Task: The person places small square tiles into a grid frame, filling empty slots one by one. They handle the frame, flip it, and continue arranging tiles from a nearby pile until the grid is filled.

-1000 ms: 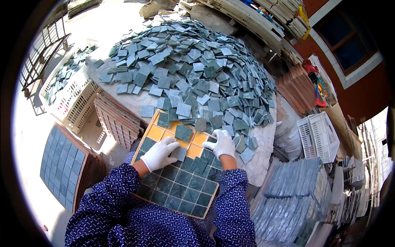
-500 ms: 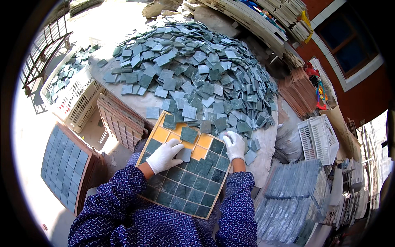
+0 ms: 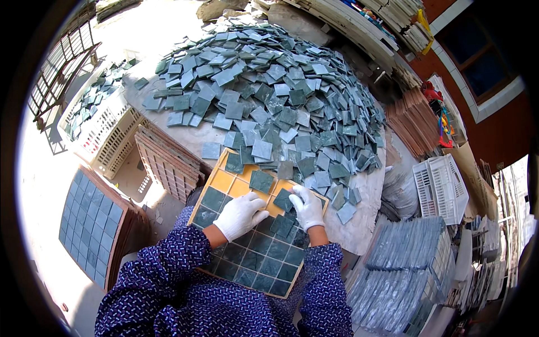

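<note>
Reaching further inward now, my half-curled right hand (image 3: 307,209) touches a green stone tile (image 3: 282,200) over the yellow gridded tray (image 3: 222,179); left hand (image 3: 241,216) curled, both holds unclear.

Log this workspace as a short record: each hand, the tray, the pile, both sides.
Left hand: white-gloved, over the tray's middle; grip unclear
Right hand: white-gloved, fingertips at a green tile
Tray: yellow grid; nearer cells tiled, some farther cells bare
Askew tile: lying on the tray's farther part
Tile pile: heaped beyond the tray
Left side: tile-faced stack
Right side: white crate
</note>
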Motion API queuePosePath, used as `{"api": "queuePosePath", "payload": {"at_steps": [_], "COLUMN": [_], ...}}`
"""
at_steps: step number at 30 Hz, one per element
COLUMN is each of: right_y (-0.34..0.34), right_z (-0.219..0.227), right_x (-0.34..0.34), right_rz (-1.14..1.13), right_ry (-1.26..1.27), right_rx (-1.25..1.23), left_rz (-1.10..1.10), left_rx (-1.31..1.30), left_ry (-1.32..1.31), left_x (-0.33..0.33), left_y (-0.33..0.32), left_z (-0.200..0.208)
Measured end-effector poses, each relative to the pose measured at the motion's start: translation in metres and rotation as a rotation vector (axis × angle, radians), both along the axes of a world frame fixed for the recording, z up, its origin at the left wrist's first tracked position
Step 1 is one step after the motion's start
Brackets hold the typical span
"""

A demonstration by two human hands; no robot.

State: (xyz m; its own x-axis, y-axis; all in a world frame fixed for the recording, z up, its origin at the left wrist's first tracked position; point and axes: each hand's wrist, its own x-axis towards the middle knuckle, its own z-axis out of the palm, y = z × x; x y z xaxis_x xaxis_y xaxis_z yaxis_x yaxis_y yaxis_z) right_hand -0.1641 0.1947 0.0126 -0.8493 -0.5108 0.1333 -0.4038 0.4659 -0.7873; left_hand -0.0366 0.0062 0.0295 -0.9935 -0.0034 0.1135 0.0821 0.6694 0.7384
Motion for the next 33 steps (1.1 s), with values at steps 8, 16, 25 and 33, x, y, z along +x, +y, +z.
{"api": "queuePosePath", "payload": {"at_steps": [8, 16, 25, 33], "right_y": [0.002, 0.009, 0.035, 0.024], "right_z": [0.009, 0.014, 0.026, 0.036], "right_x": [0.0, 0.004, 0.066, 0.05], "right_rz": [0.222, 0.26, -0.084, -0.05], "right_ry": [0.255, 0.268, 0.094, 0.047], "right_rx": [0.19, 0.243, 0.335, 0.298], "left_rz": [-0.268, 0.121, -0.191, -0.317], "left_rx": [-0.271, 0.14, -0.178, -0.172], "left_ry": [-0.02, 0.181, 0.071, -0.045], "left_x": [0.001, 0.008, 0.023, 0.001], "left_y": [0.053, -0.001, 0.041, 0.031], "left_z": [-0.005, -0.013, -0.005, -0.001]}}
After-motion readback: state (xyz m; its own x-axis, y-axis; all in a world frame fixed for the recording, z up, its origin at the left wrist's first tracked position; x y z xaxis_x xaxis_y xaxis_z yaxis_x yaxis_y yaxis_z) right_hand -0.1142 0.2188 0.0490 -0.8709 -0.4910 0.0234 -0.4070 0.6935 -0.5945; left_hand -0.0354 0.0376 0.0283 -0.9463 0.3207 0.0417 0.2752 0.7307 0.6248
